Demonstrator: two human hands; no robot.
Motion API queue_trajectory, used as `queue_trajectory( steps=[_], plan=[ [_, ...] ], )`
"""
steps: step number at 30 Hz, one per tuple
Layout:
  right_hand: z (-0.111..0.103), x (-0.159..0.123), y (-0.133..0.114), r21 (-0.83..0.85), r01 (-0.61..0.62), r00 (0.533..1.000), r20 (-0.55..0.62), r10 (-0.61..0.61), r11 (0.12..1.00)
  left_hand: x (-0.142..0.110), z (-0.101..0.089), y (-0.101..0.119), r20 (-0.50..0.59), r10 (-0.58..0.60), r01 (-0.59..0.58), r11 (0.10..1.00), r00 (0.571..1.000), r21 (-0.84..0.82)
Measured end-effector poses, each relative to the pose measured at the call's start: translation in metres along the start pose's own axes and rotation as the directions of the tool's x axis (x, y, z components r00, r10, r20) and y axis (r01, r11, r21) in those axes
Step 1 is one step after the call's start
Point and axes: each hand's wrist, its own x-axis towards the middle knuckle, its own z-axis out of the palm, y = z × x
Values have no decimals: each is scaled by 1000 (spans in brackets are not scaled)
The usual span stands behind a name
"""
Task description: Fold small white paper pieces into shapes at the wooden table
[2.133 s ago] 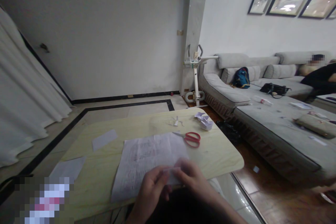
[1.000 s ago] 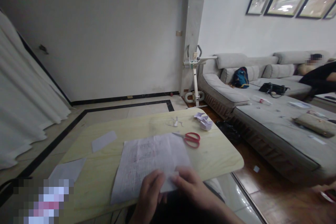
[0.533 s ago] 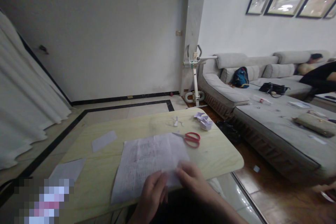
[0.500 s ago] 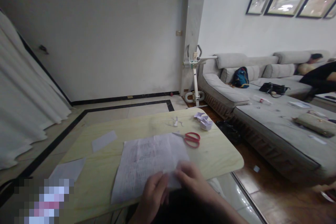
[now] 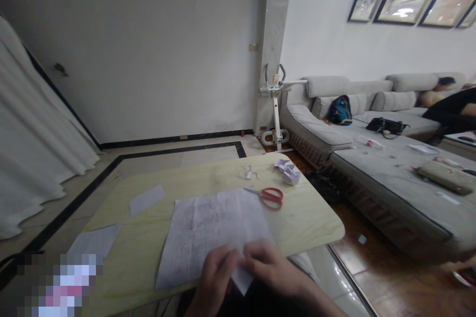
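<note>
Close to the table's near edge, my left hand and my right hand pinch a small folded piece of white paper between them. One corner of it points down toward my lap; the rest is hidden by my fingers. Beneath and beyond my hands lies a large printed sheet with creases. Red-handled scissors rest at its far right corner, blades over the paper. Crumpled or folded paper pieces sit at the far right of the table, with thin paper scraps beside them.
The pale wooden table also bears a blank paper piece and another sheet at left. A grey sofa with bags stands at right, where a person sits. White exercise equipment stands by the wall.
My right hand has come in closer to the left and its fingers have closed. The small paper has turned, so its corner now hangs downward between my hands.
</note>
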Motion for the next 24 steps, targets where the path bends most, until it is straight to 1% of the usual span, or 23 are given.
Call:
queue_trajectory(
  steps=[2, 3, 6, 8, 10, 13, 15, 17, 19, 22, 24],
  plan=[
    [1, -1, -1, -6, 15, 1000, 6, -15, 1000, 0, -2, -2, -60, 55, -55, 998, 997, 6],
    [1, -1, -1, 5, 13, 1000, 7, -13, 1000, 1, -3, -2, -87, 64, -64, 998, 994, 0],
    [1, -1, -1, 92, -18, 1000, 19, 16, 996, 3, -4, 4, -164, 36, -43, 998, 986, -39],
    [1, 0, 0, 134, -19, 1000, 24, 16, 991, 6, -3, 10, -159, 15, -26, 998, 987, -65],
    [0, 1, 0, 151, -15, 1000, -1, 15, 988, 7, -1, 15, -131, -12, 0, 996, 991, -91],
    [0, 2, -1, 155, -21, 995, -93, 36, 988, 6, 1, 17, -122, -38, 25, 994, 992, -110],
    [1, 2, -1, 148, -10, 991, -128, 29, 989, 4, 1, 14, -130, -31, 19, 995, 991, -97],
    [2, 2, -1, 134, 2, 993, -117, 14, 991, 2, 0, 9, -116, -23, 14, 997, 993, -79],
    [3, 2, 0, 116, 8, 997, -79, 1, 993, 2, -2, 2, -105, -15, 8, 998, 994, -63],
    [4, 1, 0, 101, 17, 999, -45, -12, 995, 4, -5, -8, -126, -49, 42, 997, 991, -58],
    [4, 0, -1, 101, 13, 999, -46, -8, 995, 6, -6, -11, -139, -71, 63, 996, 988, -62]
  ],
)
